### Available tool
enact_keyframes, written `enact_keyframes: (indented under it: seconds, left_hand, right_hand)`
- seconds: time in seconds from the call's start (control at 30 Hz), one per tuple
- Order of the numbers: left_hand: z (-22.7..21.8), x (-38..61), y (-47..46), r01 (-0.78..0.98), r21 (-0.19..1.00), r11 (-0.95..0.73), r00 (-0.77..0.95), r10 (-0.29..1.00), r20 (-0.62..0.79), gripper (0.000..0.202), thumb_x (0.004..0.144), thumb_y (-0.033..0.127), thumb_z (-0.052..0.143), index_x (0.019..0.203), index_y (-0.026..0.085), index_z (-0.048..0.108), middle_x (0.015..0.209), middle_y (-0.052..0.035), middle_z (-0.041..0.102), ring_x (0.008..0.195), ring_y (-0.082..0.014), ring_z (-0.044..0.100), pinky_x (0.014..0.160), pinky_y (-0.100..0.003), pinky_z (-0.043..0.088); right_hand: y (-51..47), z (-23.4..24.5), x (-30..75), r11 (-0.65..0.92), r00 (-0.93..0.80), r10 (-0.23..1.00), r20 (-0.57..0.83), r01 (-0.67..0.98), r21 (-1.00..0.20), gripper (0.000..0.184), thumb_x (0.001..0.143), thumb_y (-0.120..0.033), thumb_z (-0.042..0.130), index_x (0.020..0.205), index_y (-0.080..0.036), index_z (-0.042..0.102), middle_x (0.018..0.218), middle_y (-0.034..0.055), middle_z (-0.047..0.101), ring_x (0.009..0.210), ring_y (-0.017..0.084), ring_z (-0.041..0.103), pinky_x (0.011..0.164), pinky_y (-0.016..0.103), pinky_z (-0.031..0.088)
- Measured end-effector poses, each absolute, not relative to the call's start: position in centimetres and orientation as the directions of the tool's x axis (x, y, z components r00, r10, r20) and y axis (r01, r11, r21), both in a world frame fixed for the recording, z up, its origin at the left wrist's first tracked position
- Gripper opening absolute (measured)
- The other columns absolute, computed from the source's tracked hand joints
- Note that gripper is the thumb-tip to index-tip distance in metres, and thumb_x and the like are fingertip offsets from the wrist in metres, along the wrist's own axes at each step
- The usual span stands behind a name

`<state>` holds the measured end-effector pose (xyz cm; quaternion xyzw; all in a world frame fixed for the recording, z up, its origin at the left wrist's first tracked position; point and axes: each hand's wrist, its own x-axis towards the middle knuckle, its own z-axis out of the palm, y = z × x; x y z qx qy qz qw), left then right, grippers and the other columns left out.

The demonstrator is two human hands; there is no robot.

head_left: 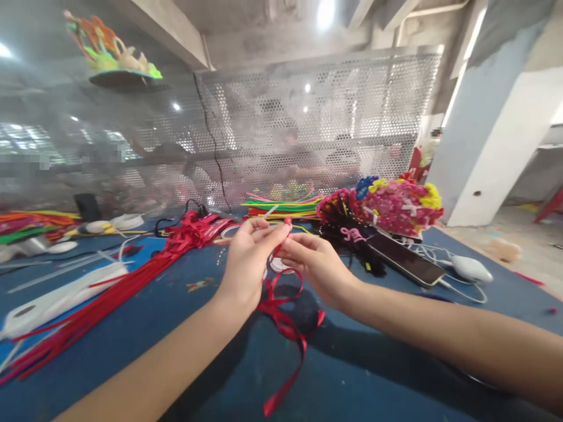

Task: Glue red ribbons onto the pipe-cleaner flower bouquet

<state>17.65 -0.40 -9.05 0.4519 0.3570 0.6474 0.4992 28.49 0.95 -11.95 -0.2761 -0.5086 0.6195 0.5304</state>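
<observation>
Both hands meet over a blue table. My left hand pinches the top of a red ribbon between thumb and fingers, near a small red bud at the tip. My right hand is closed on the same ribbon just below. The ribbon's loose loops and tail hang down between my wrists onto the table.
A long bundle of red ribbons lies at left, beside a white power strip. Coloured sticks and a heap of pink and yellow craft flowers sit behind. A phone with a white charger lies at right. Perforated metal screen at back.
</observation>
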Motion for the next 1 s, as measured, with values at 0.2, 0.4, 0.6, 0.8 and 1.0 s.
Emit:
enact_keyframes:
  seconds: [0.2, 0.4, 0.6, 0.8, 1.0]
  left_hand:
    - [-9.4, 21.1, -0.2, -0.398, 0.875, -0.275, -0.075, 0.961, 0.267, 0.029, 0.061, 0.016, 0.069, 0.073, 0.019, 0.043, 0.069, 0.0038, 0.062, 0.070, -0.0104, 0.061, 0.069, -0.023, 0.045]
    - [-10.5, 23.5, 0.2, -0.424, 0.881, -0.209, -0.016, 0.975, 0.223, 0.028, 0.063, 0.019, 0.069, 0.075, 0.018, 0.044, 0.068, 0.0045, 0.061, 0.067, -0.0083, 0.059, 0.067, -0.020, 0.043]
    - [-12.0, 25.0, 0.0, -0.406, 0.906, -0.124, 0.045, 0.987, 0.155, 0.030, 0.065, 0.020, 0.069, 0.078, 0.019, 0.042, 0.067, 0.0054, 0.061, 0.064, -0.0069, 0.056, 0.063, -0.018, 0.041]
    - [-12.7, 26.4, -0.4, -0.359, 0.933, -0.041, 0.107, 0.991, 0.085, 0.028, 0.067, 0.025, 0.065, 0.081, 0.019, 0.041, 0.081, -0.0011, 0.063, 0.075, -0.0115, 0.059, 0.065, -0.021, 0.044]
    - [-12.0, 24.5, 4.6, 0.094, 0.960, -0.265, 0.135, 0.958, 0.251, 0.024, 0.064, 0.023, 0.061, 0.082, 0.019, 0.045, 0.091, -0.0030, 0.058, 0.078, -0.0146, 0.057, 0.058, -0.023, 0.045]
  right_hand:
    - [0.4, -11.3, 32.9, 0.102, -0.250, 0.942, 0.224, -0.424, -0.900, 0.021, 0.064, -0.031, 0.071, 0.080, -0.017, 0.066, 0.081, 0.0024, 0.065, 0.076, 0.011, 0.059, 0.083, 0.030, 0.043]
    - [0.1, -11.6, 35.3, 0.058, -0.210, 0.963, 0.172, -0.459, -0.887, 0.019, 0.063, -0.030, 0.072, 0.075, -0.017, 0.065, 0.078, 0.0009, 0.064, 0.075, 0.010, 0.059, 0.081, 0.027, 0.044]
    - [-0.4, -12.3, 36.8, 0.003, -0.167, 0.982, 0.084, -0.438, -0.899, 0.018, 0.064, -0.027, 0.071, 0.069, -0.014, 0.060, 0.068, -0.0011, 0.059, 0.065, 0.008, 0.056, 0.071, 0.024, 0.044]
    - [-1.3, -12.5, 39.2, 0.025, -0.155, 0.983, 0.100, -0.425, -0.905, 0.015, 0.073, -0.027, 0.063, 0.071, -0.016, 0.052, 0.070, -0.0009, 0.060, 0.069, 0.010, 0.059, 0.074, 0.027, 0.045]
    - [0.0, -9.7, 45.4, 0.289, 0.116, 0.957, 0.267, -0.269, -0.919, 0.014, 0.074, -0.025, 0.061, 0.070, -0.018, 0.048, 0.068, -0.0025, 0.058, 0.056, 0.008, 0.056, 0.060, 0.026, 0.046]
